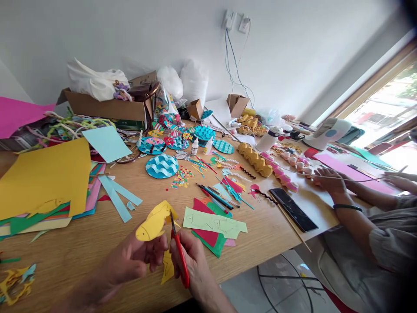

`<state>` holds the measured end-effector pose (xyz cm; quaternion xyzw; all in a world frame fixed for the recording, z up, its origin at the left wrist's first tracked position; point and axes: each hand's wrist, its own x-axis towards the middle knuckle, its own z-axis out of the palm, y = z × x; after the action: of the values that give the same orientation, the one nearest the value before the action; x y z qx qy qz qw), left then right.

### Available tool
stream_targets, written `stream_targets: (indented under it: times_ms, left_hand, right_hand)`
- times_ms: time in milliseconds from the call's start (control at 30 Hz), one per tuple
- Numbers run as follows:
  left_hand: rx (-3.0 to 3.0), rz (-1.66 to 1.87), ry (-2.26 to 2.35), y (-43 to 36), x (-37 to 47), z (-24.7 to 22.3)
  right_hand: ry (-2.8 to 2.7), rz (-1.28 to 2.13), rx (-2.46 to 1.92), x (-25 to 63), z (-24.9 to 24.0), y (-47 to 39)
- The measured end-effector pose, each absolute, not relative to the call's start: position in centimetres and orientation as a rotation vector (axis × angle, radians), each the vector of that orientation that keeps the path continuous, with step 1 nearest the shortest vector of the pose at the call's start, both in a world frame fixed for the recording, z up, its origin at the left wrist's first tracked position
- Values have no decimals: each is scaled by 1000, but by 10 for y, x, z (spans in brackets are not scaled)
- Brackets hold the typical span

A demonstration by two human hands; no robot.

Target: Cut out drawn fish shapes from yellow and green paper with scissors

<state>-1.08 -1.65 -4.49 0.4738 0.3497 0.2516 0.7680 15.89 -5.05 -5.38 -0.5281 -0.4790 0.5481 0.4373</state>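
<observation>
My left hand point(130, 261) is closed on a yellow paper fish point(148, 228), its eye and gill drawn in dark line. Red-handled scissors point(180, 258) are in my right hand point(197, 265), with the blades pointing up at the tail end of the fish. Whether the blades are parted I cannot tell. Below, another piece of yellow paper point(167, 270) with pencil lines shows between my hands. Just beyond my right hand lies a pale green paper strip point(198, 218) with fish drawn on it, on top of red paper point(204, 237) and green paper point(216, 248).
Yellow paper scraps point(14, 287) lie front left, near a large yellow sheet point(42, 178). Pens point(215, 195), blue wavy discs point(162, 166) and glue bottles point(194, 148) stand or lie mid-table. A phone point(293, 209) rests at right, beside another person's hands point(330, 180).
</observation>
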Motion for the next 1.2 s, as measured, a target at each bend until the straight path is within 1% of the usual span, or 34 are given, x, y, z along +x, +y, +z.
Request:
stream_targets:
  times_ms: [67,133,267,400,733,1200]
  left_hand:
    - [960,906,877,-22,3,-46]
    - [960,1064,957,-22,15,-47]
    - [1061,1228,1055,-16,28,-50]
    - [1017,1325,1027,-12,36,-49]
    - [859,1383,1092,-12,52,-33]
    - [830,1333,1076,-13,53,-37]
  right_hand:
    - [-1183,1395,-1293,155,-54,-52]
    - [-1174,1427,-1276,151,-53,-54]
    - [-1120,1474,-1266,146,-49,-57]
    - [-1066,1499,-1257,146,-48,-58]
    - [-1010,1531,-1182,146,-48,-59]
    - [-1116,1408,-1243,153,-49,-60]
